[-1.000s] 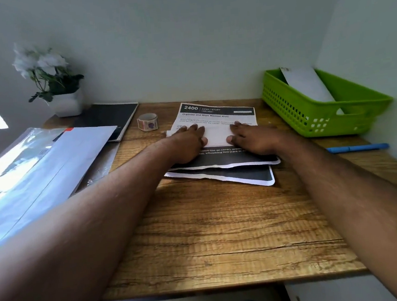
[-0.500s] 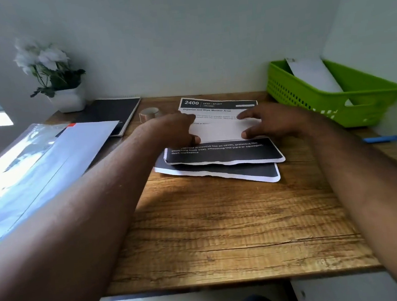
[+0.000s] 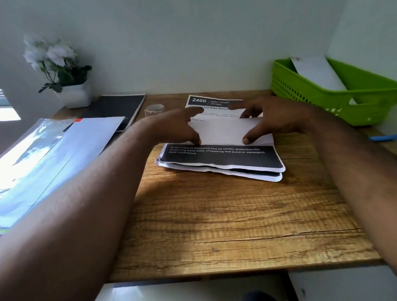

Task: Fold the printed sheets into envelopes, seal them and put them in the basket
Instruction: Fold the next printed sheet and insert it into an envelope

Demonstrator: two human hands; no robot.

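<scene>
the printed sheet (image 3: pixel 224 133) lies on the wooden desk (image 3: pixel 222 220) at 12 o'clock from the person, on top of a small stack of other printed sheets (image 3: pixel 254 173). its near part is a black band with white text, its far end has a black header that reads "2400", and a blank white flap stands up across the middle. the left hand (image 3: pixel 176 128) pinches the left end of this flap, thumb near the fold and fingers curled behind. the right hand (image 3: pixel 271 117) holds the right end the same way. the stack's near edges are curled and uneven. the green basket (image 3: pixel 380 100) stands at 2 o'clock, close to the wall, with a white envelope (image 3: pixel 315 73) leaning inside. between the stack and the near edge of the desk there is wide bare wood
</scene>
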